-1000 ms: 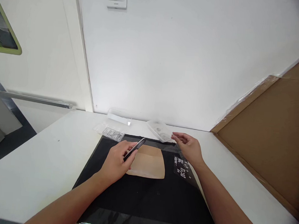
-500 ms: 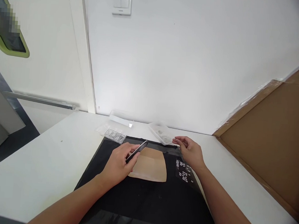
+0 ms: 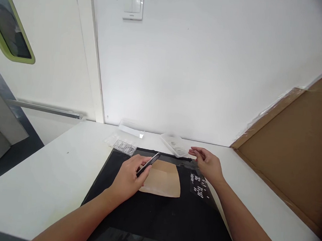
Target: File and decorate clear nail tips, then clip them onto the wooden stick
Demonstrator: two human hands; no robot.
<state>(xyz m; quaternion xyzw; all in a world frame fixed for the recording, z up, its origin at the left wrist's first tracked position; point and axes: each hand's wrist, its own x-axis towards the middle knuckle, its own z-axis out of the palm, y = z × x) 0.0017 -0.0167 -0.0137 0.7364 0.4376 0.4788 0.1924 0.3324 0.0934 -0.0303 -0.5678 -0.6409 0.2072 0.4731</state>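
Observation:
My left hand (image 3: 128,177) grips a slim black tool (image 3: 148,164) that points up and to the right, over the left edge of a tan paper sheet (image 3: 164,179). The sheet lies on a black mat (image 3: 154,212). My right hand (image 3: 208,164) hovers with fingers loosely apart at the mat's far right corner, holding nothing, close to a small clear tray (image 3: 175,143). Just below that hand lies a clear film with small white pieces (image 3: 199,185).
A clear compartment strip (image 3: 120,145) and a clear plastic box (image 3: 131,128) sit on the white table (image 3: 43,178) behind the mat. A brown cardboard panel (image 3: 293,155) leans along the right side. A white wall stands close behind, with a door to the left.
The view has tilted slightly, so everything sits a little lower and to the right. Both hands keep nearly the same pose; the right hand has edged a bit to the right.

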